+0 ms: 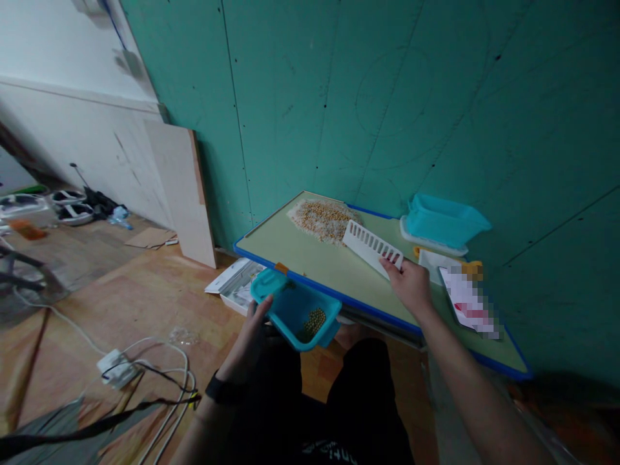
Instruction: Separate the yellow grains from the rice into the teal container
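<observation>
While our L hand (256, 316) supports the blue tub (293, 307) just below the near edge of the table (271, 242), our R hand (411, 287) has its fingers closed round the near end of the slotted white strip (371, 248). L thumb lies over the tub's rim; the other L fingers are mostly hidden, so we can't tell exactly how they're wrapped. The strip's far end is at the near side of the mixed pile (320, 216), toward the back of the table; can't tell if it's pressed down on the surface. Some greenish beans (314, 321) sit in the tub's R end. To do this well, we'd say: keep the strip low & on edge, use short, slow strokes w/ light pressure, b/c loose grains will prob. roll or scatter if flicked. We'd hold the tub level, its rim snug under the table edge w/ no gap, esp. since a tilt could slide the beans out. Also best to stay clear of the 2nd tub (440, 223) & the blurred flat item (465, 300) on the R.
</observation>
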The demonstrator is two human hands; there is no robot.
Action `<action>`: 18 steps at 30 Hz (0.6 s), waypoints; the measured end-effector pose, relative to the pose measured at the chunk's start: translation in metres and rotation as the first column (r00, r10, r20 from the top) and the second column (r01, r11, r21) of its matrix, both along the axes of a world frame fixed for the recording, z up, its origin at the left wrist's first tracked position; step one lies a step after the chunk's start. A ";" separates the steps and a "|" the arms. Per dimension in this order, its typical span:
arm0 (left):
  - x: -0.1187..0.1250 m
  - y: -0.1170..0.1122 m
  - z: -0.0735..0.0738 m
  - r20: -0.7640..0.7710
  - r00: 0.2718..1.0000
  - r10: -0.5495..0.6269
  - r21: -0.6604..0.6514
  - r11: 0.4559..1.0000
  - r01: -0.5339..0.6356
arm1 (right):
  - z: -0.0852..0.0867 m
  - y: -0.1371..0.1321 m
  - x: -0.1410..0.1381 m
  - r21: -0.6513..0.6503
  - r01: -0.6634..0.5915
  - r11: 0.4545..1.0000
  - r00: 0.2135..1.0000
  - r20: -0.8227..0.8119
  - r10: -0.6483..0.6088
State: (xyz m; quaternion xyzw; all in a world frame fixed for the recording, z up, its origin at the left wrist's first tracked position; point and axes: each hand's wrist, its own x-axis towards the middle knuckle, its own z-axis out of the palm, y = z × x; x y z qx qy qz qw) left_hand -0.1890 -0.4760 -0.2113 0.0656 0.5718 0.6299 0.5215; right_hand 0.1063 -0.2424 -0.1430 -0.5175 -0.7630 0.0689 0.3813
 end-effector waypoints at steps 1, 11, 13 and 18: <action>-0.001 0.000 0.000 -0.008 1.000 0.001 0.009 1.000 -0.001 | 0.000 0.000 0.000 0.007 0.003 1.000 1.000 -0.015 -0.003; -0.004 -0.001 -0.007 -0.028 1.000 0.004 0.023 1.000 -0.003 | -0.001 0.000 -0.001 0.005 -0.011 1.000 0.999 -0.044 0.011; -0.005 -0.002 -0.006 -0.002 1.000 0.012 0.024 1.000 -0.011 | -0.001 0.001 -0.001 0.012 0.001 1.000 0.999 -0.036 -0.001; -0.007 -0.002 -0.005 0.037 0.999 0.005 0.019 1.000 -0.006 | 0.000 0.003 0.001 -0.012 0.057 0.998 0.998 -0.002 -0.057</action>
